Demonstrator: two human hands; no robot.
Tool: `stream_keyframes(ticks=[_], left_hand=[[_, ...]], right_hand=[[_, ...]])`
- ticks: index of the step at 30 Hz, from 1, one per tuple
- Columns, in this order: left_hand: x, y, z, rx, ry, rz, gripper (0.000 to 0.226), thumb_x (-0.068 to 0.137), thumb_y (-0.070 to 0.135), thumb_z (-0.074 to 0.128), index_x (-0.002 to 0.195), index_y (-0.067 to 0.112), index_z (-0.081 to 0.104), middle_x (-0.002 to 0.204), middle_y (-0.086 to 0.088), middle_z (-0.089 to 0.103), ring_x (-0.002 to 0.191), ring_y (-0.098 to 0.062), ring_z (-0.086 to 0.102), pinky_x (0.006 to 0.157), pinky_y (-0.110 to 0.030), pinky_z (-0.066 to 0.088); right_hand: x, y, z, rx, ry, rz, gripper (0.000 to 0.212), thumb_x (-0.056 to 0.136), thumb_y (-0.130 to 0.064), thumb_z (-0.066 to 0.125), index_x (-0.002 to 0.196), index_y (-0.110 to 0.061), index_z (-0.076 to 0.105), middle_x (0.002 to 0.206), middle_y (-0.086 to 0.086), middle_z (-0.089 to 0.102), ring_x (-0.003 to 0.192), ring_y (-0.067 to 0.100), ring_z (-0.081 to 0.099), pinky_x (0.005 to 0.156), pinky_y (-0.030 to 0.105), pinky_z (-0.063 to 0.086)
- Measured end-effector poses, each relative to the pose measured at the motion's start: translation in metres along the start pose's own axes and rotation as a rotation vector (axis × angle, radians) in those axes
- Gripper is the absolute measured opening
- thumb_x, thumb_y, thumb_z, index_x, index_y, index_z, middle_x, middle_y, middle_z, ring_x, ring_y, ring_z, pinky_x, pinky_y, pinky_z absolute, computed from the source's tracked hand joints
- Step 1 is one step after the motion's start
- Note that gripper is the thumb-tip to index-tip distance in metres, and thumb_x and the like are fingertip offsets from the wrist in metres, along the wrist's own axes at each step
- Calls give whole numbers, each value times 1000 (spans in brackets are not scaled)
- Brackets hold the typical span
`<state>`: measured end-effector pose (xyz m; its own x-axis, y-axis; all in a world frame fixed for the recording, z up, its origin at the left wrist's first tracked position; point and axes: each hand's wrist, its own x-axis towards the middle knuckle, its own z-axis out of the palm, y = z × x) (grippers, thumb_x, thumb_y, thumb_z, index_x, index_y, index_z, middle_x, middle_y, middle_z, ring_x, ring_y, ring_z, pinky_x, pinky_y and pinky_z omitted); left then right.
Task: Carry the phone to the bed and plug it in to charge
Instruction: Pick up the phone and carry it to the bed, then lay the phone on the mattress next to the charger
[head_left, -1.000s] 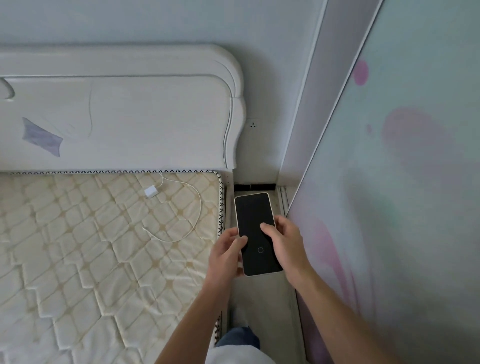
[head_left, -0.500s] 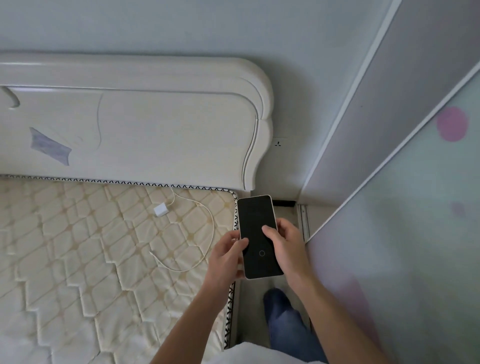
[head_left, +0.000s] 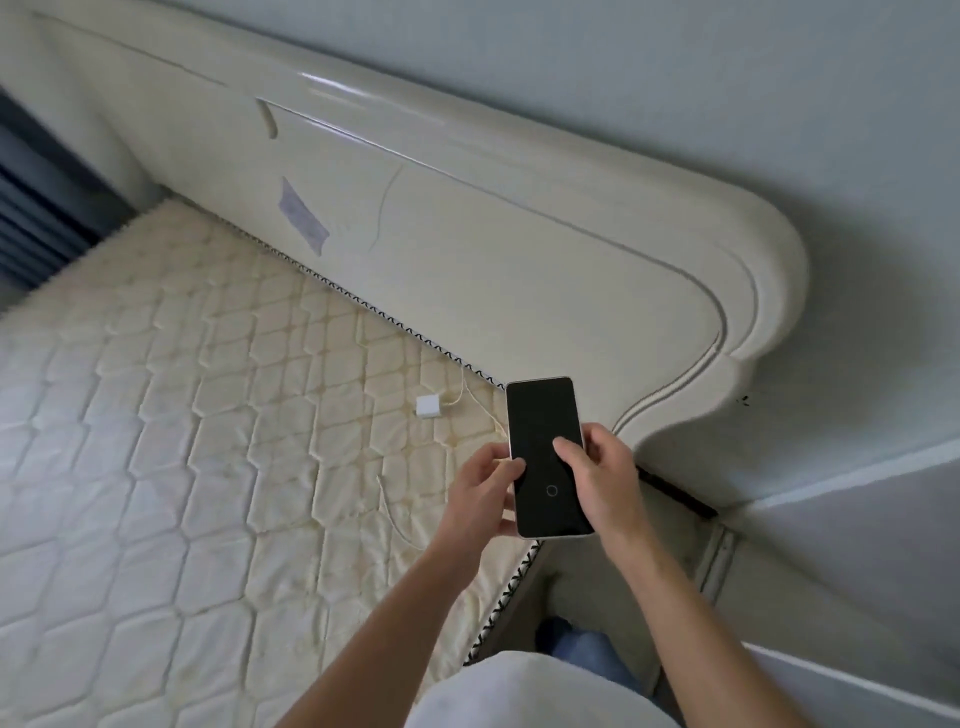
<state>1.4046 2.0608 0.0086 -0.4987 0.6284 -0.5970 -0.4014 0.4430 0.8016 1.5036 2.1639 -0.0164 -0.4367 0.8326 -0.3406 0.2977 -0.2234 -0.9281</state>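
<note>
Phone (head_left: 545, 447) sits screen-up and dark between your 2 hands, held over the near corner of the mattress (head_left: 171, 426) by the headboard (head_left: 519, 270). Your left hand (head_left: 480, 499) curls around its left edge with the thumb on the glass; your right hand (head_left: 597, 478) wraps the right edge, thumb laid across the screen. On the mattress just beyond the phone lies the white charger plug (head_left: 427, 406), its cable (head_left: 395, 514) trailing toward your left wrist.
</note>
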Motion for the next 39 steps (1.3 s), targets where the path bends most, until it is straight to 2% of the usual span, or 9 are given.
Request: stream_keyframes(ticks=[4, 9, 15, 18, 23, 27, 32, 37, 39], left_hand=[[18, 15, -3, -76, 131, -7, 17, 98, 17, 53, 108, 10, 63, 92, -7, 67, 68, -17, 66, 52, -30, 55], [17, 23, -26, -173, 303, -3, 18, 99, 18, 52, 111, 9, 63, 88, -2, 68, 62, -11, 67, 53, -29, 55], [-1, 13, -69, -279, 470, -5, 17, 99, 17, 53, 109, 10, 64, 88, -3, 70, 64, -12, 69, 53, -30, 56], [-10, 3, -91, -309, 517, 2, 17, 99, 18, 52, 108, 11, 65, 90, -5, 70, 66, -15, 69, 54, -31, 56], [-22, -12, -126, -369, 556, 10, 16, 99, 18, 52, 106, 12, 66, 88, -3, 70, 65, -14, 69, 55, -31, 56], [-24, -21, -151, -373, 566, 28, 16, 99, 17, 52, 107, 10, 65, 89, -4, 68, 62, -11, 68, 52, -30, 55], [-14, -40, -177, -374, 541, 17, 16, 100, 16, 53, 109, 10, 64, 87, -3, 68, 60, -10, 67, 51, -29, 54], [17, -67, -194, -369, 471, -17, 12, 98, 17, 56, 106, 14, 65, 86, -3, 70, 65, -15, 68, 60, -39, 60], [36, -83, -199, -358, 448, -39, 13, 97, 18, 58, 107, 16, 66, 88, -6, 70, 69, -19, 68, 58, -39, 59]], right_hand=[[41, -17, 16, -74, -142, -55, 15, 89, -15, 63, 75, -19, 62, 69, -5, 66, 61, 7, 59, 54, 15, 44], [61, -30, 54, -135, -334, -87, 10, 89, -16, 63, 79, -16, 62, 76, 1, 67, 63, 7, 62, 50, 12, 44], [52, -36, 110, -188, -533, -90, 8, 86, -24, 63, 81, -17, 64, 79, 3, 70, 75, 21, 68, 63, 34, 53], [42, -35, 136, -222, -600, -92, 8, 89, -22, 63, 84, -15, 64, 83, 3, 70, 79, 21, 68, 68, 37, 54], [25, -35, 175, -299, -652, -110, 9, 90, -22, 63, 82, -16, 63, 80, -1, 68, 75, 16, 66, 64, 27, 48], [19, -29, 200, -350, -670, -120, 10, 90, -24, 64, 85, -15, 63, 82, 0, 68, 78, 18, 66, 66, 30, 52], [20, -13, 220, -411, -685, -79, 13, 90, -27, 64, 87, -14, 66, 85, 3, 70, 82, 21, 68, 74, 41, 55], [39, 18, 234, -454, -672, -1, 16, 88, -33, 63, 89, -18, 68, 91, 5, 72, 86, 22, 70, 80, 47, 58], [51, 34, 239, -466, -662, 37, 15, 89, -33, 63, 90, -19, 68, 92, 4, 73, 89, 23, 70, 80, 46, 58]])
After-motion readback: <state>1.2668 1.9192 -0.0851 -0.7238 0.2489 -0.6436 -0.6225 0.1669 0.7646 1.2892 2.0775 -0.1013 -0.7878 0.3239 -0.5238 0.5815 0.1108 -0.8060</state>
